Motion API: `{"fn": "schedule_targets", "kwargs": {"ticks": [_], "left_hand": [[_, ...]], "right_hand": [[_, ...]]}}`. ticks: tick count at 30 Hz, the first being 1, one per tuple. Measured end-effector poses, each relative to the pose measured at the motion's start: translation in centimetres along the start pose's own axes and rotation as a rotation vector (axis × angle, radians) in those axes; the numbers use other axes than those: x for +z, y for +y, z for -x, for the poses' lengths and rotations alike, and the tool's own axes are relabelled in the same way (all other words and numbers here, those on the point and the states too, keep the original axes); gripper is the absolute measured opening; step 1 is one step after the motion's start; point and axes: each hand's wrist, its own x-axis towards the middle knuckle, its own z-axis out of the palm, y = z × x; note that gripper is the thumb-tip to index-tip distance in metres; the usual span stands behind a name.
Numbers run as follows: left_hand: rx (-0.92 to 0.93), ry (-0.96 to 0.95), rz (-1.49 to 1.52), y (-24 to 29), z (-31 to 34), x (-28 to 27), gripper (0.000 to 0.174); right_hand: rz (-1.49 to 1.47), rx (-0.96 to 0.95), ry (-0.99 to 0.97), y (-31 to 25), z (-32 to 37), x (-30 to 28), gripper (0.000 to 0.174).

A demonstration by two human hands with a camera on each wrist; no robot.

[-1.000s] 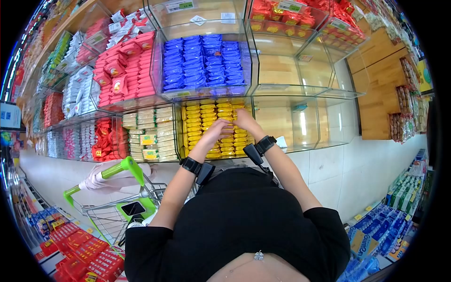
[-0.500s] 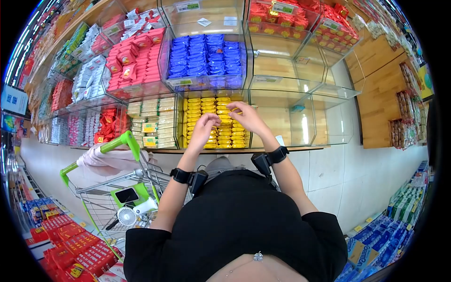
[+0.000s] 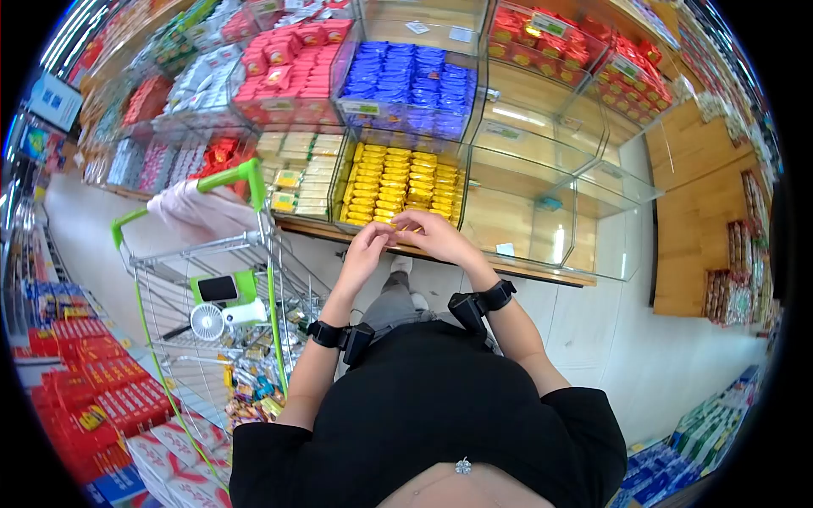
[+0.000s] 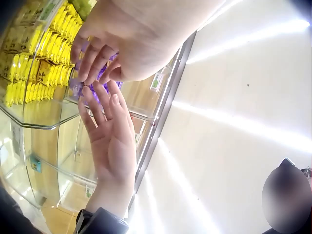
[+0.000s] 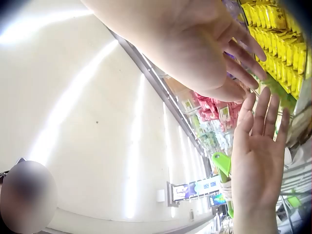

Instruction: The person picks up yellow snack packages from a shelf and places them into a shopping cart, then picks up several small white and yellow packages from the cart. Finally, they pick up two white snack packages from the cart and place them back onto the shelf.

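I have both hands at the near edge of a clear-walled bin, and to work well here, I judge, I should reach in from above, clear the front wall, pinch one wrapper lightly by its middle and leave the neighbouring rows straight. My left hand and right hand face each other with fingers relaxed and gently bent, tips close together; I see nothing held between them, though I cannot tell whether the tips touch. The yellow packets lie at twelve o'clock from my fingertips, just beyond them, in upright-running columns inside the bin. Further off at twelve are the blue packets; the cream packets sit at ten o'clock, and the cart stands at nine, near my left arm.
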Motion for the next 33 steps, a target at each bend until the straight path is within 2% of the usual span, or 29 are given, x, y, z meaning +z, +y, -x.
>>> {"fn": "schedule_targets", "kwargs": {"ticks": [11, 17, 21, 24, 28, 33], "left_hand": [[0.038, 0.291, -0.048, -1.0, 10.1, -1.3, 0.017], [0.103, 0.464, -0.015, 0.1, 14.3, -1.9, 0.016], [0.099, 0.558, 0.019, 0.5, 16.4, -2.8, 0.016], [0.109, 0.567, 0.051, 0.6, 17.9, -3.8, 0.016], [0.108, 0.641, 0.043, 0.8, 20.3, -5.9, 0.016], [0.102, 0.778, 0.03, 1.3, 24.0, -8.2, 0.016]], "right_hand": [[-0.112, -0.095, -0.421, -2.8, 1.7, 5.5, 0.023], [-0.1, -0.176, -0.572, -4.0, 0.7, 9.0, 0.023], [-0.062, -0.215, -0.691, -6.8, 0.3, 10.1, 0.023], [-0.085, -0.235, -0.724, -8.3, -0.2, 11.4, 0.025], [-0.121, -0.306, -0.752, -9.5, -1.2, 14.5, 0.025], [-0.101, -0.355, -0.892, -11.9, -2.2, 18.6, 0.027]]}}
